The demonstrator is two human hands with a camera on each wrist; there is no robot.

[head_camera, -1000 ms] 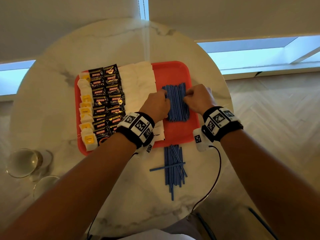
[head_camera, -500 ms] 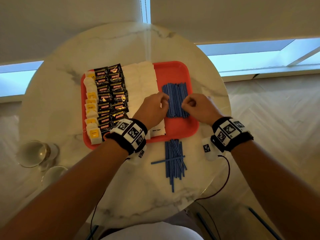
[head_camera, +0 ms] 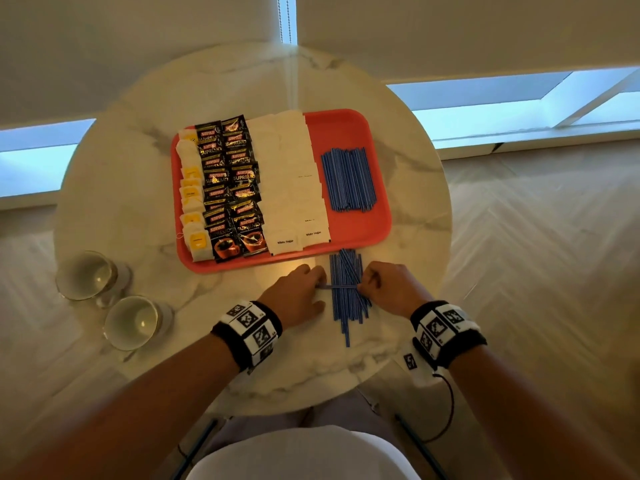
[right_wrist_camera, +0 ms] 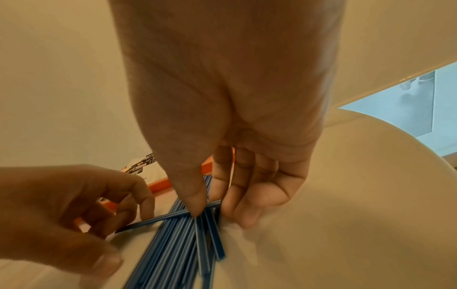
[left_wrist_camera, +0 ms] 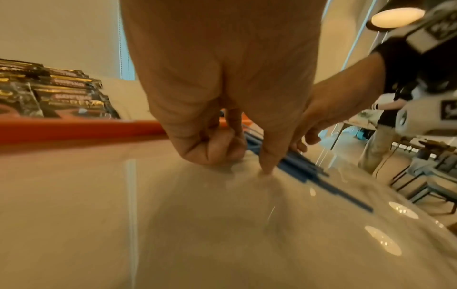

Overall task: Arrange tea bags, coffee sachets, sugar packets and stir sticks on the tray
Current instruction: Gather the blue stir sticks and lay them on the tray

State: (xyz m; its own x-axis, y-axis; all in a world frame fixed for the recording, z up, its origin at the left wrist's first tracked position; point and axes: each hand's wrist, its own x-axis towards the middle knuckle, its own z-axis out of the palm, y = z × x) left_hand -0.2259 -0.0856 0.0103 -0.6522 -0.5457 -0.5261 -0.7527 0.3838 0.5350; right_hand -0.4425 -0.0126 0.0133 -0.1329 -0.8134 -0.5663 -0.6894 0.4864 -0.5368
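On the round white marble table (head_camera: 138, 188), just off the near edge of the red plastic tray (head_camera: 349, 133), both hands flank a loose pile of thin blue stir sticks (head_camera: 346, 306). The left hand (head_camera: 298, 296) and right hand (head_camera: 391, 292), fingers curled, pinch opposite ends of one crosswise blue stick (right_wrist_camera: 158, 217). A neat bundle of blue sticks (head_camera: 348, 180) lies on the tray's right side.

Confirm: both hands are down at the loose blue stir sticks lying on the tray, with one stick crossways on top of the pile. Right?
Not quite. The loose stir sticks lie on the table, just in front of the tray, not on it; the head view shows this. The rest holds: left hand and right hand flank the pile, and one crossways stick lies on top.
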